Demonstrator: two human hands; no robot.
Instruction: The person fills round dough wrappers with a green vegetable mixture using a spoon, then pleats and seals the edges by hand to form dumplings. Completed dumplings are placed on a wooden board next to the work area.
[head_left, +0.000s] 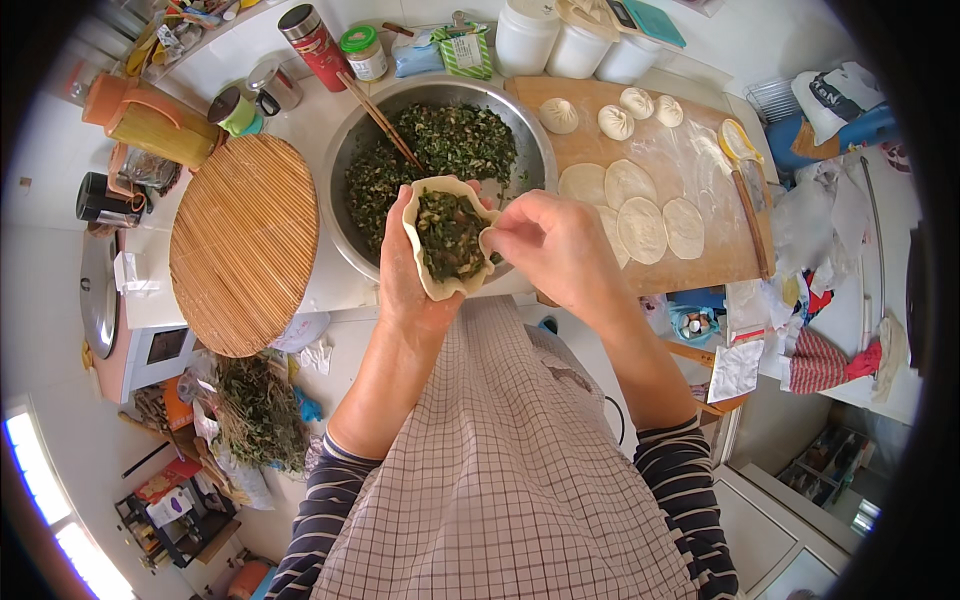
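Note:
My left hand cups a round dough wrapper heaped with chopped green filling. With thumb and fingers my right hand pinches the wrapper's right edge. Behind them stands a large steel bowl of the same filling, a pair of wooden chopsticks leaning in it. On the floured wooden board to the right lie several flat dough rounds and, farther back, several pleated filled buns.
A round reed mat lies left of the bowl, overhanging the counter edge. A rolling pin and a yellow scoop rest on the board's right side. Behind the bowl are a red flask, a green-lidded jar and white canisters.

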